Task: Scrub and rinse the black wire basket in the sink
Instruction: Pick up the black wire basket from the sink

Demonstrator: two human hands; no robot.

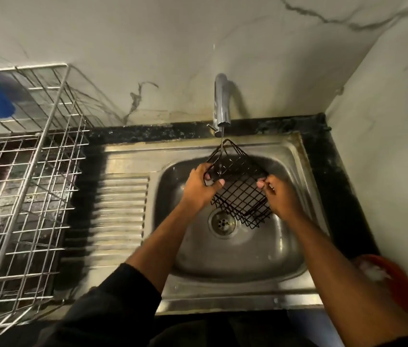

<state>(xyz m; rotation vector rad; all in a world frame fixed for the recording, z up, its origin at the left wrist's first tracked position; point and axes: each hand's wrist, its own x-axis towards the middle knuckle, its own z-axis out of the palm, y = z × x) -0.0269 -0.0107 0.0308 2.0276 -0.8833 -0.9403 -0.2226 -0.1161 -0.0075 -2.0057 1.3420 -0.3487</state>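
I see both hands, left (201, 182) & right (279, 194), gripping black wire basket (239, 189) tilted under tap (221, 101) stream, prob. so water runs through mesh.

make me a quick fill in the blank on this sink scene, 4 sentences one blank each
1. Both hands hold the black wire basket over the ____.
2. A thin stream of water runs from the ____ onto the basket's top corner.
3. The left hand grips the basket's rim; the right hand pinches its ____ side.
4. The silver wire dish rack stands to the ____ of the sink.

Missing words: sink; tap; right; left
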